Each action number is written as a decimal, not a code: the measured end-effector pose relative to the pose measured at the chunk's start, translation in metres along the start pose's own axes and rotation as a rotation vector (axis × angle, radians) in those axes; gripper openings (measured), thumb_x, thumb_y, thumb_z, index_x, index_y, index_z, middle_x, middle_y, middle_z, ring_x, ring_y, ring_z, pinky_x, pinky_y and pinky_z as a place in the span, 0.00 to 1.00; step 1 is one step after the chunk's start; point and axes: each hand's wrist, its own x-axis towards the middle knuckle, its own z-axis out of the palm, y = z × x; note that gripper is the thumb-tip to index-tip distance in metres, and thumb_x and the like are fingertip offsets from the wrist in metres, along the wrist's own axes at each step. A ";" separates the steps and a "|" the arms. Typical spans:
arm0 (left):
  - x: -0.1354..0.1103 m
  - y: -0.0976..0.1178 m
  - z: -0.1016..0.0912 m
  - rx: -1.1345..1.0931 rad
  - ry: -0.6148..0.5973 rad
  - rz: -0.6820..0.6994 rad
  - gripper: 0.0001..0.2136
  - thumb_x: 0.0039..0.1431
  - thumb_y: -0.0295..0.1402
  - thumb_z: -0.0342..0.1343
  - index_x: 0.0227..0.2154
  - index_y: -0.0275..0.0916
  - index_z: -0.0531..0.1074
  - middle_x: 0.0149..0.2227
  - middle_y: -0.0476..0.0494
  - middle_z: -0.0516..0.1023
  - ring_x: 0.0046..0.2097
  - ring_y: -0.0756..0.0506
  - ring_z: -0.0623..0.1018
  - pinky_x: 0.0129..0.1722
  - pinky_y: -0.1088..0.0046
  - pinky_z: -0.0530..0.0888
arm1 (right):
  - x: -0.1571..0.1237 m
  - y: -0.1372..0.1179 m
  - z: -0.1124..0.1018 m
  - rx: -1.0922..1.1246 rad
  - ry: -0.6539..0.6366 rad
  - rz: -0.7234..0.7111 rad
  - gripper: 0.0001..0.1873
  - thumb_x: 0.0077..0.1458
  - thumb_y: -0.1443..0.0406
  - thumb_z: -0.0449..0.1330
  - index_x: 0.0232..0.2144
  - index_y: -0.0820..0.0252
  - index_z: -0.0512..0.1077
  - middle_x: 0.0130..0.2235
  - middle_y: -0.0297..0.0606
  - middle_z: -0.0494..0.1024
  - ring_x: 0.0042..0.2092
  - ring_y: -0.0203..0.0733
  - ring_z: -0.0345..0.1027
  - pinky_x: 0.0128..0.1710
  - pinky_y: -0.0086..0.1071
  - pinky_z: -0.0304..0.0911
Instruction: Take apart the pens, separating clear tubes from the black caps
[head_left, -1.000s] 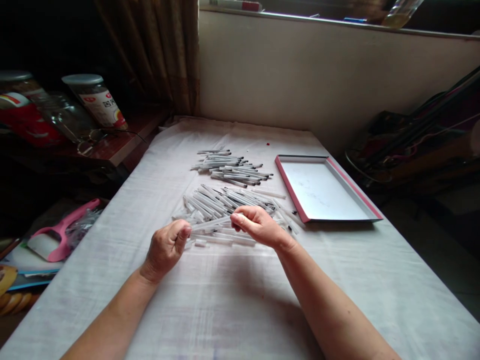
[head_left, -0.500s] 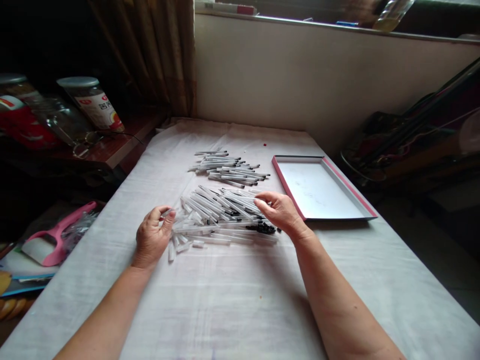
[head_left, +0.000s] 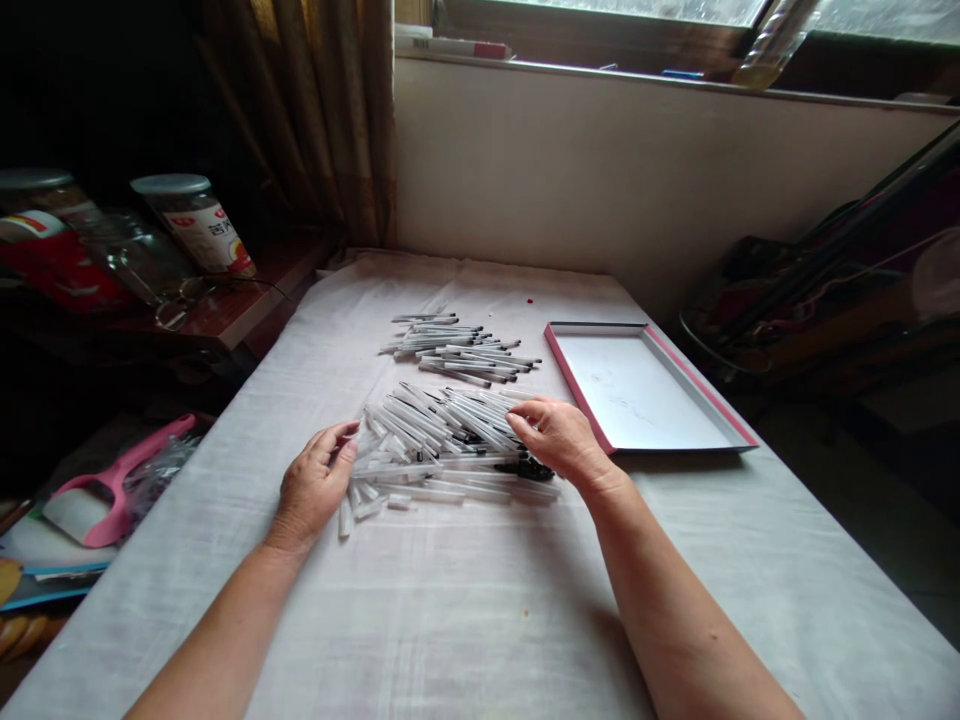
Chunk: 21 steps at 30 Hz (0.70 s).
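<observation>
My left hand (head_left: pixel 316 487) is at the left end of a heap, thumb and fingers curled around what looks like a clear pen cap, mostly hidden by the fingertips. Loose clear pen caps (head_left: pixel 367 505) lie beside it. My right hand (head_left: pixel 561 440) pinches at the right end of the heap of clear pen barrels (head_left: pixel 416 415), closed on a barrel's tip. Small black pen plugs (head_left: pixel 534 468) lie under that wrist. Beyond the heap rests a group of pens with black ends (head_left: pixel 465 350), lying roughly side by side.
An open shallow box lid (head_left: pixel 637 385) with pink sides lies at right on the white cloth (head_left: pixel 420 610). A dark side shelf (head_left: pixel 232 305) holds jars (head_left: pixel 210 225) and glasses (head_left: pixel 180 303). A pink-handled tool (head_left: pixel 120 490) sits lower left. Wall and window ledge stand behind.
The view has tilted up slightly, so the table appears lower. My left hand has moved a little right, closer to the clear caps. My right hand stays at the barrel ends.
</observation>
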 end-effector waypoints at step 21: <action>0.002 0.000 0.000 -0.063 0.051 -0.059 0.14 0.60 0.39 0.50 0.40 0.39 0.76 0.40 0.41 0.81 0.41 0.43 0.80 0.42 0.68 0.76 | 0.084 0.001 0.026 -0.177 -0.073 0.032 0.14 0.58 0.62 0.54 0.40 0.55 0.79 0.44 0.43 0.81 0.43 0.45 0.73 0.39 0.32 0.62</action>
